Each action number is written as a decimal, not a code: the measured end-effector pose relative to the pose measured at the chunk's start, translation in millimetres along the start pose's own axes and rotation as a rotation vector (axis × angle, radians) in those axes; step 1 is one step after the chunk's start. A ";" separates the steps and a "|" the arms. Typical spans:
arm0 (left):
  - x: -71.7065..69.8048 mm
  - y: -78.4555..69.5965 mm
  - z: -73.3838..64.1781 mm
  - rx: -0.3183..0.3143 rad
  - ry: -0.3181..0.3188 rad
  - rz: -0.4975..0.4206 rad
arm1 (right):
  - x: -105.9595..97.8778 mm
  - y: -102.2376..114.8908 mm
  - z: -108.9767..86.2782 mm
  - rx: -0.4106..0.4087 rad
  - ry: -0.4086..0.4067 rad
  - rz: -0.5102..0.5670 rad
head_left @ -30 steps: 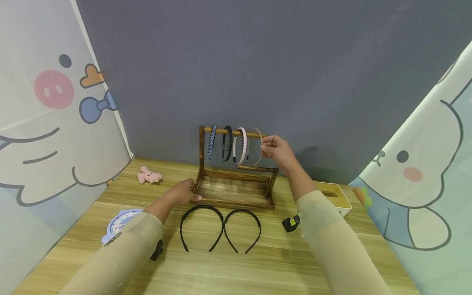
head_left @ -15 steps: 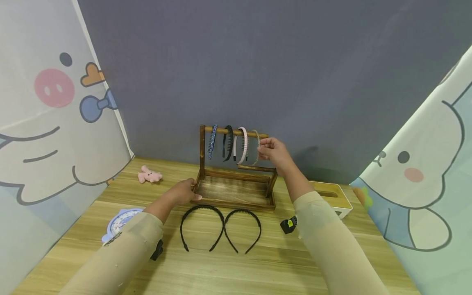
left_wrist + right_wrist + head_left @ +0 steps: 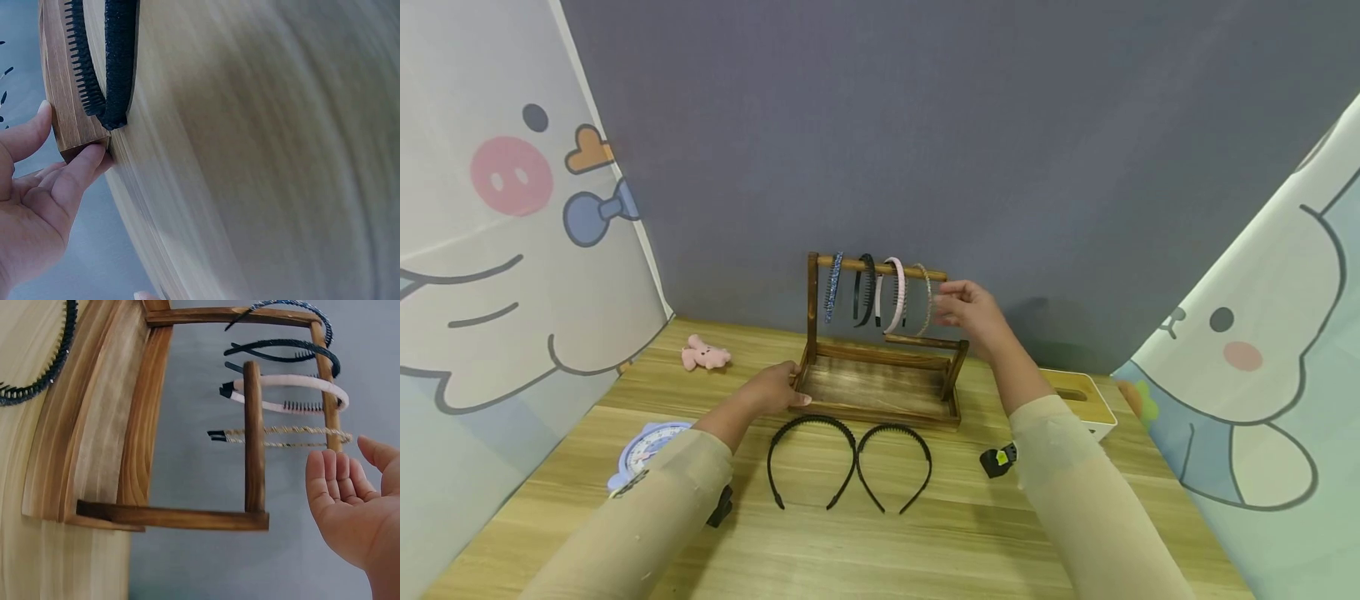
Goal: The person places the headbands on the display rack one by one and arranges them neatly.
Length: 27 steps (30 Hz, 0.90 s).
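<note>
A wooden headband rack [image 3: 812,300] with a tray base stands at the table's back. My left hand [image 3: 771,390] grips the tray's left front corner, thumb on one side and fingers on the other in the left wrist view. From the upper bar hang a blue glittery headband [image 3: 832,287], a black toothed headband [image 3: 868,287], a pink headband [image 3: 281,380] and, nearest the bar's right end, a beaded gold headband [image 3: 300,430]. Beside the gold one my right hand [image 3: 973,312] holds nothing, its fingers apart from the band.
Two black toothed headbands, a left one [image 3: 812,419] and a right one [image 3: 891,428], lie in front of the tray. A pink plush toy [image 3: 706,354] and a blue dial scale [image 3: 643,450] are at left. A wood-topped white box [image 3: 1075,396] stands at right.
My right hand has moved the gold headband slightly left along the bar, let it go and drawn back to the right. The left hand stays on the tray corner.
</note>
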<state>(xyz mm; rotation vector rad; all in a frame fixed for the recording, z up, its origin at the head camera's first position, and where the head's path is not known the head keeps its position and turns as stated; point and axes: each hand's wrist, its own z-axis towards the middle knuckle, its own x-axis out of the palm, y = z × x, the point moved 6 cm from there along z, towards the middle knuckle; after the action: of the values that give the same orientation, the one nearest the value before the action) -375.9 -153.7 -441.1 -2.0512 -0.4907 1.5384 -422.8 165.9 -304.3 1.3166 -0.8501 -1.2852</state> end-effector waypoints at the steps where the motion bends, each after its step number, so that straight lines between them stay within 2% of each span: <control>1: 0.5 0.3 0.3 -0.001 0.000 -0.002 | -3.0 0.6 -2.0 -0.004 -0.004 0.000; 7: 1.0 0.0 1.0 0.004 0.001 0.008 | -20.4 4.5 -17.0 -0.043 -0.063 -0.027; 11: 0.8 1.5 1.3 -0.003 0.004 0.010 | -23.0 3.2 -31.4 -0.059 -0.062 -0.053; 22: 0.2 0.3 0.6 0.007 -0.004 0.018 | -20.7 -22.5 -74.0 -0.006 0.050 -0.065; 27: 0.3 0.8 -0.3 0.005 -0.004 0.001 | -12.9 -44.5 -89.0 0.041 0.135 -0.129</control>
<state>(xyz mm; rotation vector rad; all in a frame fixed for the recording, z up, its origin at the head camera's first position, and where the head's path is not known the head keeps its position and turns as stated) -375.5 -154.2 -441.8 -2.0458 -0.4870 1.5427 -346.5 204.4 -356.8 1.4937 -0.7091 -1.2679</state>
